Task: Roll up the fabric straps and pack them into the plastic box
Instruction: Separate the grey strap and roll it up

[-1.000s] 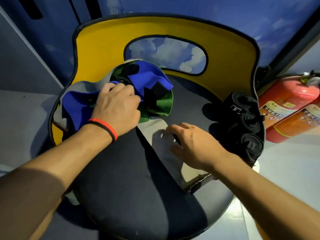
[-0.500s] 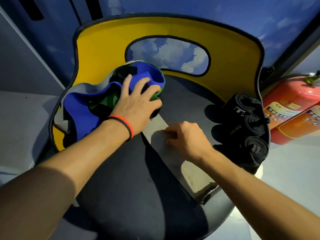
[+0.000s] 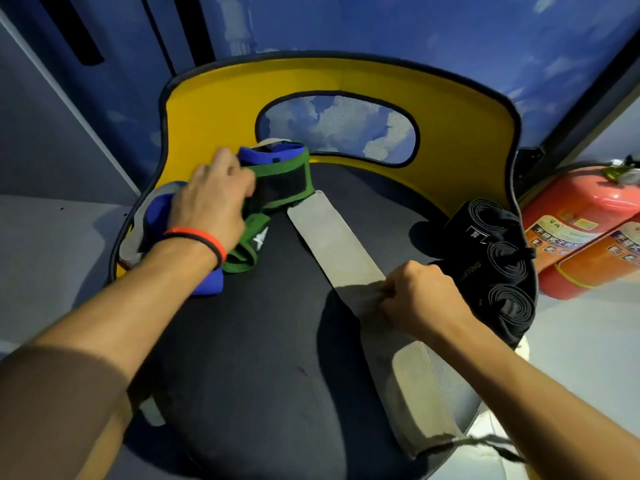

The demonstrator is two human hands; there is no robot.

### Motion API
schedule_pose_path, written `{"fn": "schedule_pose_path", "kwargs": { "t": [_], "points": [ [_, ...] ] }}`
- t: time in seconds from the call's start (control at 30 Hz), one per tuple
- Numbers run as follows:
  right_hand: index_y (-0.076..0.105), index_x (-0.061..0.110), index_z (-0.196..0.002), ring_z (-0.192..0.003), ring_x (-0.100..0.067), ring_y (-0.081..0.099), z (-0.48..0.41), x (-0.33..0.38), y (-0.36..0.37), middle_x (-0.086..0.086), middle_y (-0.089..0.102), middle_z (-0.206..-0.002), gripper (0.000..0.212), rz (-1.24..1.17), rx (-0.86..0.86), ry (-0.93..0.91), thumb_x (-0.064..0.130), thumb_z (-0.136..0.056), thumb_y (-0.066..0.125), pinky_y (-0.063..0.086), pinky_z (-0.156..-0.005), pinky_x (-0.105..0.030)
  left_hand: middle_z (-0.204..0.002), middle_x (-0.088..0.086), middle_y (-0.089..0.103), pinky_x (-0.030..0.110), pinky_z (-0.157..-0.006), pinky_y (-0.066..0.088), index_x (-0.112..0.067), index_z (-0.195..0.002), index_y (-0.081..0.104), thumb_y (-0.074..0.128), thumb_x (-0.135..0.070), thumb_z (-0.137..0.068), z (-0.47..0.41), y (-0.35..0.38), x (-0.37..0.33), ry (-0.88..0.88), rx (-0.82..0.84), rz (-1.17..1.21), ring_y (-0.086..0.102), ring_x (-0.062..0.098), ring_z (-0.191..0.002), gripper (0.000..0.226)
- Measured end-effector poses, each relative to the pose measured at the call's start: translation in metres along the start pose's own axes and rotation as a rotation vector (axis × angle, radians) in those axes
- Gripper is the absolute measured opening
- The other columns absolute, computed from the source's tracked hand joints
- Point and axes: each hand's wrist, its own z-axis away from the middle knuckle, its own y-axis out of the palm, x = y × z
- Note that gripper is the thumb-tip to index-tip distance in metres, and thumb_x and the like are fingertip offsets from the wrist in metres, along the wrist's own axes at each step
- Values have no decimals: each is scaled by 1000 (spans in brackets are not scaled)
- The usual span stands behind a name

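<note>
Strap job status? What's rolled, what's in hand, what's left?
Done: three black rolls sit at the seat's right edge. In hand: the right hand pinches the grey strap, which lies flat and unrolled; the left hand grips the blue and green pile. Left: roll the grey, blue and green straps, then pack everything. No box clearly shows.
</note>
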Motion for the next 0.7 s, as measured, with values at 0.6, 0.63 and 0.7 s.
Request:
{"fn": "schedule_pose_path", "kwargs": {
  "t": [0.6, 0.63, 0.7],
  "points": [
    [60, 22, -110, -97, -26, 57, -19, 47, 6, -1, 54, -102, 24, -226, -169, -212, 43, -98, 55, 39, -66, -34, -77, -9, 46, 51, -112, 26, -28, -55, 40, 63, -21, -70, 7, -24, -10, 44, 173, -56, 48, 24, -93, 28],
    [57, 21, -117, -102, -27, 57, -25, 52, 8, -4, 57, -108, 30, -326, -183, -207, 43, -97, 58, 40, -69, -34, -71, -10, 46, 53, -117, 21, -27, -53, 39, 62, -20, -71, 6, -27, -11, 45, 168, -37, 49, 23, -90, 31],
    [52, 21, -125, -103, -29, 56, -37, 60, 14, -8, 60, -112, 39, -466, -188, -194, 44, -96, 63, 37, -72, -33, -60, -11, 45, 54, -120, 20, -25, -52, 37, 58, -22, -72, 4, -35, -16, 37, 107, 16, 47, 22, -78, 29]
  ]
}}
